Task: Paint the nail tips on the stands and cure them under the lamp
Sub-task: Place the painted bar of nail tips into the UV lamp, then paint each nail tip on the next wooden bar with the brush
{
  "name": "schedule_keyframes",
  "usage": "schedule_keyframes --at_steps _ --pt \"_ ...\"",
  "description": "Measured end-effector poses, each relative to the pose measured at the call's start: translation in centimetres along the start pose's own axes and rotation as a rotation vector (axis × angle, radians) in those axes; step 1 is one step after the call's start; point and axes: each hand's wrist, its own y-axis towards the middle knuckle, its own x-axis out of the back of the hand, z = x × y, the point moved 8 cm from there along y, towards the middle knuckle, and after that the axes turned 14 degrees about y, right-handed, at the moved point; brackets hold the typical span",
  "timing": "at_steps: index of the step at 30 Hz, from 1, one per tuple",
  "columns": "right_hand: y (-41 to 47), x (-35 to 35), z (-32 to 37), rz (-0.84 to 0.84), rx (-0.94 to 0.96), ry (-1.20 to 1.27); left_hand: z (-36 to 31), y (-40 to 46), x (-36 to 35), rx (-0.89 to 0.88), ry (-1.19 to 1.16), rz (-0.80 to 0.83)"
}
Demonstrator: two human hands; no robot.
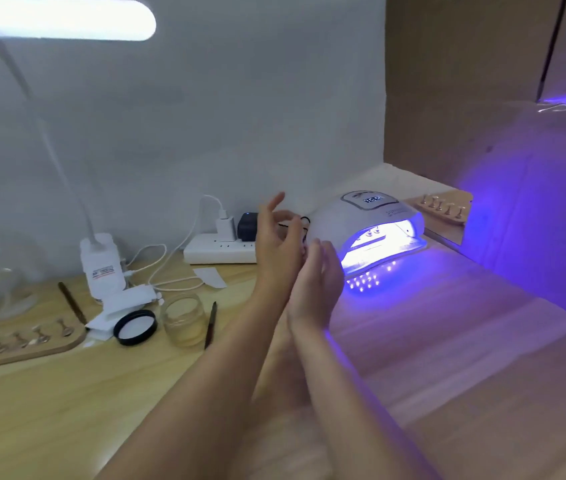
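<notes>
The white curing lamp (368, 220) stands at the back of the wooden table, lit violet, with a holder of nail tips (371, 233) inside its opening. My left hand (276, 244) hovers just left of the lamp, fingers spread, holding nothing. My right hand (319, 282) is in front of the lamp's mouth, palm turned left, fingers apart and empty. A wooden stand with several nail tips (21, 341) lies at the far left. Another such stand (442, 207) sits behind the lamp on the right.
A brush (210, 323) lies beside a glass jar (182, 318) and its black lid (135, 327). A second brush (71, 301), a desk lamp base (101, 268), a power strip (219, 249) with cables and a cardboard wall (482, 98) are also here.
</notes>
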Motion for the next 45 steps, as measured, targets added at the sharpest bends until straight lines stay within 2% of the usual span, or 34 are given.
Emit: schedule_keyframes --at_steps 2,5,8,10,12,14,17,20,23,25,26,31,37,42,43,45 --pt "-1.1 -1.1 -0.1 0.082 0.030 -0.046 -4.2 0.4 3.1 -0.206 0.099 -0.024" --pt "-3.5 -4.1 -0.4 0.346 0.068 -0.144 -8.6 -0.1 9.8 -0.523 0.289 -0.112" --pt "-5.2 -6.2 -0.3 0.535 0.202 -0.356 -9.2 -1.6 17.4 -0.612 0.503 -0.188" --pt "-6.2 -6.9 0.2 0.573 0.271 -0.410 -7.3 -2.8 22.6 -0.523 0.617 -0.241" --pt "-6.9 -7.6 0.1 0.632 0.284 -0.521 -4.5 -4.4 27.5 -0.356 0.690 -0.316" --pt "-7.6 -8.4 -0.3 0.710 0.316 -0.802 -1.4 -6.2 31.2 -0.195 0.728 -0.391" --pt "-8.3 -9.2 -0.8 0.785 0.332 -1.170 1.9 -7.3 33.8 -0.049 0.832 -0.444" --pt "-8.6 -9.2 -1.5 0.884 0.226 -1.299 4.1 -6.6 35.5 0.151 0.953 -0.475" --pt "-8.9 -8.6 -2.9 1.036 -0.035 -1.362 6.6 -5.9 35.3 0.359 1.109 -0.290" --pt "-9.7 -8.3 -3.7 1.108 -0.224 -1.354 7.8 -5.9 34.8 0.423 1.101 -0.178" --pt "-10.1 -8.3 -4.0 1.127 -0.257 -1.347 8.2 -6.0 34.7 0.442 1.084 -0.147" --pt "-10.3 -8.9 -4.1 1.140 -0.070 -1.406 8.4 -5.5 35.5 0.496 1.114 -0.111" --pt "-10.0 -8.7 -4.3 1.134 -0.187 -1.336 8.2 -5.1 36.6 0.438 1.197 -0.142" --pt "-7.8 -8.2 -3.1 1.050 -0.232 -1.060 8.8 -5.2 36.0 0.400 1.197 -0.003" --pt "-7.0 -8.0 -2.8 1.001 -0.268 -0.948 8.6 -5.2 36.1 0.388 1.174 -0.019" --pt "-5.7 -7.3 -2.7 0.842 -0.455 -0.575 8.1 -5.2 36.4 0.365 1.120 -0.063"
